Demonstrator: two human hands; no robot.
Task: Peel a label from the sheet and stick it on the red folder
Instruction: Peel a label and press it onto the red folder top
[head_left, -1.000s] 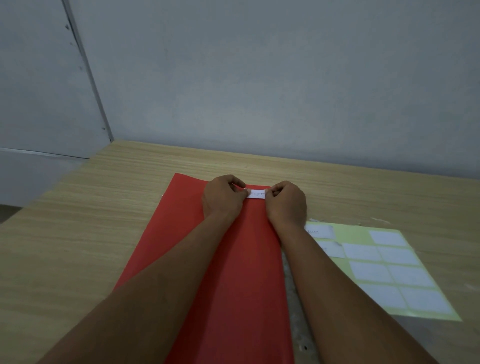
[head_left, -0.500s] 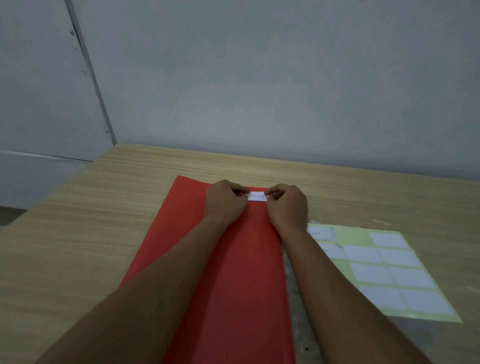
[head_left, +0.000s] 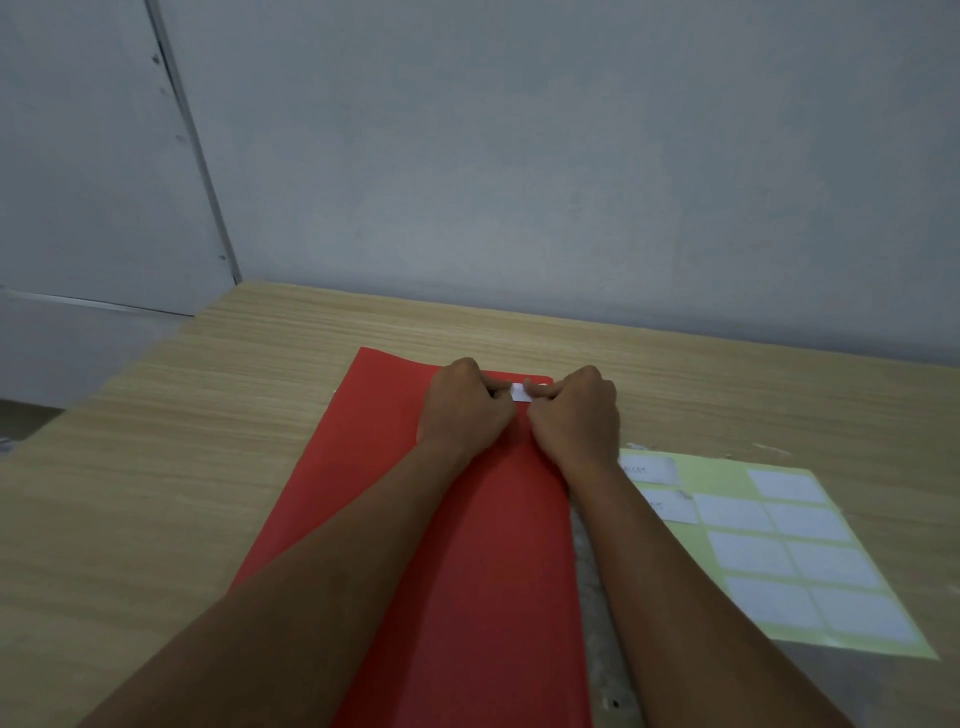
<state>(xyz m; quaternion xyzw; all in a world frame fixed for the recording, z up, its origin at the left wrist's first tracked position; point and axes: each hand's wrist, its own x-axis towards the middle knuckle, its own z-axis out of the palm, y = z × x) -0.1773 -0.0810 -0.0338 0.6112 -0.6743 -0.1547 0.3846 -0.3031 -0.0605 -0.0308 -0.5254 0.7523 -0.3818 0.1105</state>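
Placement step: left hand (head_left: 464, 402) and right hand (head_left: 576, 413), fingers curled, pinch the white label (head_left: 520, 392) from either end at the far edge of the red folder (head_left: 441, 545), sheet (head_left: 789, 545) to the right; next, probably press flat and let go.

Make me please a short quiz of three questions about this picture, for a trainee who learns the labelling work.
1. True or false: the white label is held at the far end of the red folder.
2. On which side of the folder does the label sheet lie? A) left B) right
3. Fill in: the left hand and the right hand both rest on the ____.

Key: 1 true. 2 B. 3 folder.
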